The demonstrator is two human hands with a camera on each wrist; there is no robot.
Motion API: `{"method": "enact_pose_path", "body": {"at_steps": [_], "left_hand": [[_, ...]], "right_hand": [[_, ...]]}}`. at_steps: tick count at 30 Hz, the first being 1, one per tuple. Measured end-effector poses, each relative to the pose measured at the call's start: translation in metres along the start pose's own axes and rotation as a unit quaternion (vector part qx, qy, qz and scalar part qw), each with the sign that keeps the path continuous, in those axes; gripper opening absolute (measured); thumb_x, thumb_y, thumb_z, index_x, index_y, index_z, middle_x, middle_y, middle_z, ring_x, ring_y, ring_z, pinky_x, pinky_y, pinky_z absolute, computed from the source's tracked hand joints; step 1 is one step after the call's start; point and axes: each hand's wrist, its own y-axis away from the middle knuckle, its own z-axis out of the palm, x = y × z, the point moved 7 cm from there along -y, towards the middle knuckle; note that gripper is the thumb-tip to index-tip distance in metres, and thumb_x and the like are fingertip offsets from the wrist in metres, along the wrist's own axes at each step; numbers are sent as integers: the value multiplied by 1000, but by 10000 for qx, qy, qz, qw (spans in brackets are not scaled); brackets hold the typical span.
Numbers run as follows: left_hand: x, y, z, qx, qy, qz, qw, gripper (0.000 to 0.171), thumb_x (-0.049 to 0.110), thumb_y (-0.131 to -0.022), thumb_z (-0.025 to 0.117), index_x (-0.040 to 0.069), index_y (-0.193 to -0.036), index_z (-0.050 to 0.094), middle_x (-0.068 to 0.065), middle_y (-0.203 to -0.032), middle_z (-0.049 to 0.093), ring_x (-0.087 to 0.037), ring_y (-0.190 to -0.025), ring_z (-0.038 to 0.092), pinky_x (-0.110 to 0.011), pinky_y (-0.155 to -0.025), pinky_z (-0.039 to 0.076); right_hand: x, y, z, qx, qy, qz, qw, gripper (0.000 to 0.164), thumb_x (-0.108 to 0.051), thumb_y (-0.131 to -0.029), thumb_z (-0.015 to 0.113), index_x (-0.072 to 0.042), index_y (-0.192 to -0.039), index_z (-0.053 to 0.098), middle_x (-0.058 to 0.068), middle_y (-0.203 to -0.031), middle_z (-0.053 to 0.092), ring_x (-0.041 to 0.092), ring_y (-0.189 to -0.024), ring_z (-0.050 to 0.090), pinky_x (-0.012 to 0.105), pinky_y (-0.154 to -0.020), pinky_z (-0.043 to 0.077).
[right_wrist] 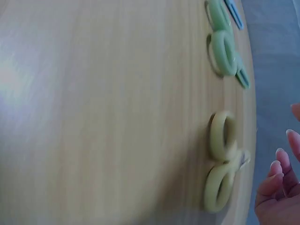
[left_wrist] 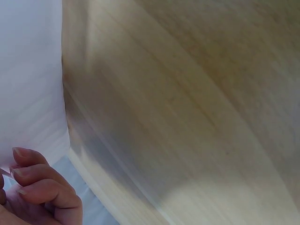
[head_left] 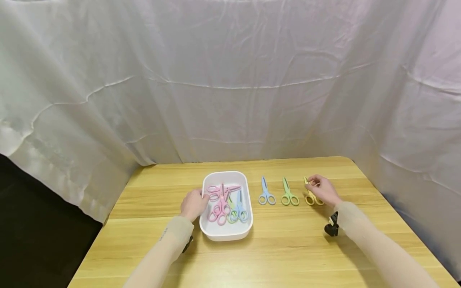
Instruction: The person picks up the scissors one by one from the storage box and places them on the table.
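A white tray point(head_left: 225, 237) holds several pairs of scissors, including pink scissors point(head_left: 222, 206), blue scissors point(head_left: 239, 208) and partly covered green scissors point(head_left: 231, 216). My left hand point(head_left: 194, 205) grips the tray's left rim, thumb over the edge and fingers curled outside. At the right, yellow scissors point(head_left: 309, 197) lie flat on the table, blades pointing away. Over their blade end is my right hand point(head_left: 323, 190). In the right wrist view its loosely bent fingers point(right_wrist: 291, 140) look apart from the yellow scissors point(right_wrist: 224, 161).
Blue scissors point(head_left: 266, 193) and green scissors point(head_left: 287, 193) lie in a row between the tray and the yellow pair, blades pointing away. A wooden table point(head_left: 281, 256) carries everything. Pale curtains point(head_left: 230, 112) hang behind it and along the sides.
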Motion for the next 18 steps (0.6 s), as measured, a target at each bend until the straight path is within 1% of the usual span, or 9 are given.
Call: {"method": "enact_pose_path", "body": {"at_steps": [3,8,13,18], "left_hand": [[0,1,-1,-15,18,-13,10000,38,31,-98,56,8,-126,68,-7,-88,72,-18,-68,60,-28,-57,41],[0,1,0,-42,67,-75,9999,39,31,-98,56,8,-128,67,-7,-90,72,-18,-69,60,-27,-57,42],[-2,0,1,-49,91,-117,9999,38,31,-98,56,9,-128,67,-8,-91,72,-18,-71,61,-28,-59,42],[-2,-1,1,-29,51,-109,9999,39,31,-98,57,9,-129,67,-9,-99,74,-18,-75,63,-28,-61,43]], "right_hand": [[-11,-2,2,88,-21,-206,9997,38,-26,-99,60,3,-123,57,19,-110,58,25,-96,54,31,-78,43],[-29,-5,10,130,-147,-519,9985,37,-23,-97,62,3,-123,58,19,-109,58,23,-92,52,30,-78,43],[-51,-4,20,92,-232,-620,9978,35,-20,-96,63,3,-123,58,19,-111,59,26,-96,56,30,-80,44],[-75,-3,31,-17,-317,-695,9971,32,-18,-96,63,2,-121,59,19,-112,60,29,-100,58,30,-80,46]]}}
